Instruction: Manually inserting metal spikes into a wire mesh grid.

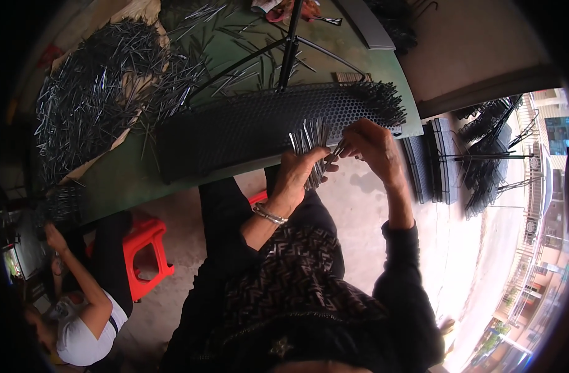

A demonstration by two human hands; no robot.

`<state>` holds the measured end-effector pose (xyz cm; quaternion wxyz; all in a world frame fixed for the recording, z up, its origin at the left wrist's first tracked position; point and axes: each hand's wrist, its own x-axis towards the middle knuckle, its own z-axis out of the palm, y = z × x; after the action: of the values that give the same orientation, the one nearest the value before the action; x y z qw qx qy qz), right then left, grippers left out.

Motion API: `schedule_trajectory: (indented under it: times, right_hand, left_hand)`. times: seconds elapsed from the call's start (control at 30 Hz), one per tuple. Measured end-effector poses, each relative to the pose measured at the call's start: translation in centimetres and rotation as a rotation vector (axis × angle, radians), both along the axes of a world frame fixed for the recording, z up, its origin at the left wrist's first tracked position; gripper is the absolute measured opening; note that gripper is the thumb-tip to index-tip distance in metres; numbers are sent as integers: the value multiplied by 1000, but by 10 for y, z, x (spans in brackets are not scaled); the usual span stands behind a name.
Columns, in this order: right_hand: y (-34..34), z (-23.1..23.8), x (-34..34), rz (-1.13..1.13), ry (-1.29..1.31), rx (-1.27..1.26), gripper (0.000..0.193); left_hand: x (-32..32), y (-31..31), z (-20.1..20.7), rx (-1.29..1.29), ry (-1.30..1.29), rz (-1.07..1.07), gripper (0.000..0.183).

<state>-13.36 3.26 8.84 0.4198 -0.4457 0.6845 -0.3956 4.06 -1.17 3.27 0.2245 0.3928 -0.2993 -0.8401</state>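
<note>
My left hand (289,179), with a bracelet at its wrist, is closed round a bundle of thin metal rods (308,135) that fan out above and below the fingers. Close beside it, my right hand (375,148) pinches a few rods at the bundle's right side. Both hands are just in front of a long dark perforated panel (247,127) with round holes, which lies along the table's near edge. At the panel's right end a cluster of dark rods (382,102) stands up out of the holes.
A large heap of loose rods (101,87) covers brown paper on the green table (125,180). A black metal stand (289,50) rises behind the panel. Another person (88,317) works at lower left by a red stool (147,255). Perforated panels (443,158) lean at right.
</note>
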Motion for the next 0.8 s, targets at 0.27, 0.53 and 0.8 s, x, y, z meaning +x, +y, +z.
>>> schedule_trajectory:
  times: [0.27,0.53,0.8]
  right_hand:
    - [-22,-17,-52,-408,505,-505,13]
    - [-40,-38,-74,-371,738,-423,18]
    - [-55,-25,-80,-300,616,-365,16]
  left_hand:
    - [-2,-1,1,40,86,82,24]
    - [0,0,0,8,85,-17,26]
    - [-5,4,2,15,75,-1,26]
